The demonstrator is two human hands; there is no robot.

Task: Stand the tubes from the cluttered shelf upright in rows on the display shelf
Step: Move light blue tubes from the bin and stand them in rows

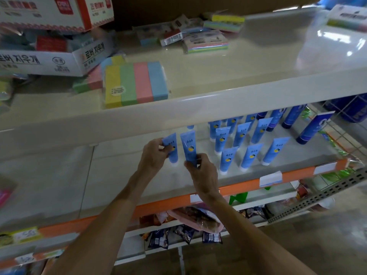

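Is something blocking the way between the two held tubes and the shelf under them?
Nothing visible. The shelf below the left tube and right tube is bare; standing tubes are further right.

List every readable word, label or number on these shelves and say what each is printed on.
"로버 지우개": end flap of the white carton; repeated on its long side, cut off by the frame edge.
Red-and-white box: print blurred.
Blue tubes: script too small to read.
Price tags: blurred.
Round sticker on the pastel pad pack: too small.
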